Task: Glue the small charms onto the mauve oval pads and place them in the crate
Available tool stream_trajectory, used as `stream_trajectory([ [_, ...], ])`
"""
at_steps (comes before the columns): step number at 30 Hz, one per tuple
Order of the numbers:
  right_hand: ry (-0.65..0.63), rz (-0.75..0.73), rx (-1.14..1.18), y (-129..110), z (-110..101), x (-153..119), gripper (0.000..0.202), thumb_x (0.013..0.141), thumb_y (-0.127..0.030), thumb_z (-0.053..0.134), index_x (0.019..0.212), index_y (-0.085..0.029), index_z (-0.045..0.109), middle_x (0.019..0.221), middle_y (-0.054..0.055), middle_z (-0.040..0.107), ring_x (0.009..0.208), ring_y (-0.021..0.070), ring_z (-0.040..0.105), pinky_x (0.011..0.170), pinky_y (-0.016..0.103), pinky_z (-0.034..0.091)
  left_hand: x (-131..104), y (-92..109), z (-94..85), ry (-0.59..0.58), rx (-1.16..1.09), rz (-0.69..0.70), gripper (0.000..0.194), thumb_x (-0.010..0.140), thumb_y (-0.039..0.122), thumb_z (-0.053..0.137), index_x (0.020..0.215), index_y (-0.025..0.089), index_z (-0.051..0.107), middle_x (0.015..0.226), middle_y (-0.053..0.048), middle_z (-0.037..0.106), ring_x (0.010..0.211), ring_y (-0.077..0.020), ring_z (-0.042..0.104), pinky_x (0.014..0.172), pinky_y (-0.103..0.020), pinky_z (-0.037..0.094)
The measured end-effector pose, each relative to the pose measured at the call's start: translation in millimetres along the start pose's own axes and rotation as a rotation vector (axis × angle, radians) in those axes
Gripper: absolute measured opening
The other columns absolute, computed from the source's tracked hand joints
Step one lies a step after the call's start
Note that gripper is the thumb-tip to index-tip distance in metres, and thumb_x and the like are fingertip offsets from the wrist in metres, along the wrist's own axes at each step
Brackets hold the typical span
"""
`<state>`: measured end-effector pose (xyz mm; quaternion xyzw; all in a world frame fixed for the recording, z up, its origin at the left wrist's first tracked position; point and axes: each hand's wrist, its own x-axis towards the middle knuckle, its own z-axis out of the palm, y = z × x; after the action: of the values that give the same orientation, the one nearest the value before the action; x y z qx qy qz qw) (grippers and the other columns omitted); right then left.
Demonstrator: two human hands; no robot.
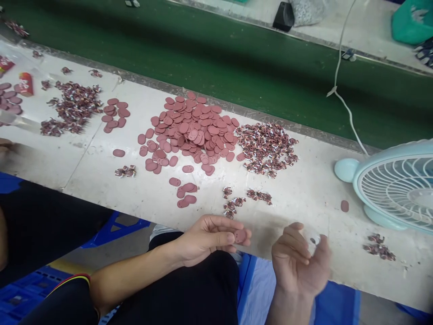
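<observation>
Between its thumb and fingers my left hand (211,237) grips a small reddish-brown oval piece (240,235) with tiny dark marks, over the table's near edge. To the right, my right hand (299,259) is raised, fingers curled and slightly blurred. By its thumb shows a small whitish piece (314,237) with a dark spot, too blurred to name. Just beyond my left hand lie several loose ovals (186,194) and a few small brown-and-white figure-like pieces (233,205). Farther back are a large pile of ovals (192,128) and a heap of the small brown-and-white pieces (267,146).
A light-blue fan (399,185) stands at the right, its white cable (348,113) crossing the green strip (203,58) behind the table. Another person's hand (6,146) is at the left edge, near a second heap of brown-and-white pieces (76,106).
</observation>
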<state>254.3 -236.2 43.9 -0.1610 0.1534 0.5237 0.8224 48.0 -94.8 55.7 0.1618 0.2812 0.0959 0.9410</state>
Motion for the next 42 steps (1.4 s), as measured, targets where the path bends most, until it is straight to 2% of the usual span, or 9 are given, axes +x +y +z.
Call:
stream_trajectory([
  [4, -0.162, 0.127, 0.138, -17.8, -25.4, 11.8, 0.032, 0.097, -0.040, 0.058, 0.117, -0.014, 0.059, 0.073, -0.002, 0.055, 0.060, 0.0100, 0.065, 0.045, 0.014, 0.055, -5.2, 9.6, -9.6, 0.059, 0.018, 0.064, 0.028, 0.079, 0.024, 0.090, 0.106, 0.022, 0.083, 0.112, -0.010, 0.083, 0.103, -0.0233, 0.080, 0.077, -0.020, 0.061],
  [9, 0.008, -0.360, -1.056, 26.0, 1.8, -1.4, 0.022, 0.095, -0.036, 0.065, 0.113, -0.023, 0.071, 0.082, -0.001, 0.060, 0.053, 0.0081, 0.054, 0.039, 0.017, 0.047, -12.6, 24.1, -16.1, 0.134, 0.079, 0.116, 0.026, 0.083, 0.025, 0.087, 0.108, 0.020, 0.082, 0.118, -0.012, 0.081, 0.107, -0.0233, 0.079, 0.078, -0.020, 0.061],
  [13, -0.089, -0.406, -1.934, 54.0, 25.4, 25.4, 0.030, 0.096, -0.029, 0.064, 0.124, -0.024, 0.074, 0.109, 0.009, 0.070, 0.085, 0.0199, 0.068, 0.076, 0.034, 0.060, -14.5, 27.0, -16.6, 0.165, 0.091, 0.141, 0.027, 0.083, 0.025, 0.087, 0.109, 0.019, 0.082, 0.118, -0.012, 0.081, 0.106, -0.0227, 0.079, 0.078, -0.020, 0.061],
  [16, -0.256, -0.337, -2.367, 57.8, 30.7, 54.7, 0.041, 0.100, -0.027, 0.049, 0.136, -0.021, 0.067, 0.107, 0.012, 0.074, 0.093, 0.0257, 0.071, 0.084, 0.041, 0.057, -14.3, 25.0, -15.7, 0.175, 0.098, 0.141, 0.028, 0.083, 0.025, 0.086, 0.110, 0.019, 0.082, 0.119, -0.012, 0.081, 0.107, -0.0231, 0.078, 0.079, -0.020, 0.061],
  [23, -0.199, -0.307, -2.317, 37.0, 31.0, 47.8, 0.026, 0.096, -0.027, 0.054, 0.114, -0.021, 0.071, 0.083, 0.004, 0.076, 0.072, 0.0199, 0.072, 0.072, 0.032, 0.058, -13.9, 23.6, -14.3, 0.197, 0.097, 0.125, 0.028, 0.082, 0.025, 0.087, 0.109, 0.018, 0.082, 0.118, -0.013, 0.081, 0.106, -0.0232, 0.079, 0.077, -0.020, 0.060],
  [27, -0.165, -0.245, -1.892, 33.3, 34.0, 6.9, 0.014, 0.098, -0.034, 0.060, 0.101, -0.022, 0.068, 0.087, 0.004, 0.076, 0.070, 0.0160, 0.073, 0.065, 0.026, 0.061, -11.9, 21.7, -11.9, 0.186, 0.121, 0.123, 0.029, 0.081, 0.024, 0.088, 0.109, 0.019, 0.081, 0.119, -0.013, 0.081, 0.107, -0.0243, 0.078, 0.078, -0.022, 0.059],
  [34, 0.270, -0.249, -1.418, 66.1, 50.8, -38.8, 0.038, 0.086, -0.037, 0.080, 0.116, -0.027, 0.058, 0.093, 0.004, 0.080, 0.075, 0.0183, 0.077, 0.068, 0.028, 0.064, -6.1, 10.7, -3.5, 0.127, 0.213, 0.144, 0.029, 0.077, 0.024, 0.090, 0.105, 0.020, 0.083, 0.114, -0.011, 0.082, 0.102, -0.0227, 0.079, 0.077, -0.024, 0.060],
  [38, 0.039, -0.253, -1.473, 60.7, 55.2, -39.2, 0.015, 0.087, -0.027, 0.080, 0.102, -0.025, 0.078, 0.099, 0.007, 0.081, 0.093, 0.0217, 0.079, 0.083, 0.031, 0.066, -5.7, 9.8, -1.2, 0.077, 0.211, 0.160, 0.029, 0.077, 0.019, 0.090, 0.105, 0.021, 0.082, 0.116, -0.009, 0.082, 0.105, -0.0211, 0.078, 0.091, -0.029, 0.060],
  [42, -0.132, -0.235, -1.487, 55.2, 52.9, -32.4, 0.020, 0.089, -0.020, 0.076, 0.106, -0.029, 0.081, 0.108, 0.008, 0.079, 0.102, 0.0229, 0.077, 0.085, 0.032, 0.066, -7.6, 10.7, 1.3, 0.033, 0.189, 0.163, 0.025, 0.077, 0.018, 0.090, 0.100, 0.019, 0.081, 0.112, -0.009, 0.083, 0.101, -0.0216, 0.079, 0.092, -0.032, 0.061],
])
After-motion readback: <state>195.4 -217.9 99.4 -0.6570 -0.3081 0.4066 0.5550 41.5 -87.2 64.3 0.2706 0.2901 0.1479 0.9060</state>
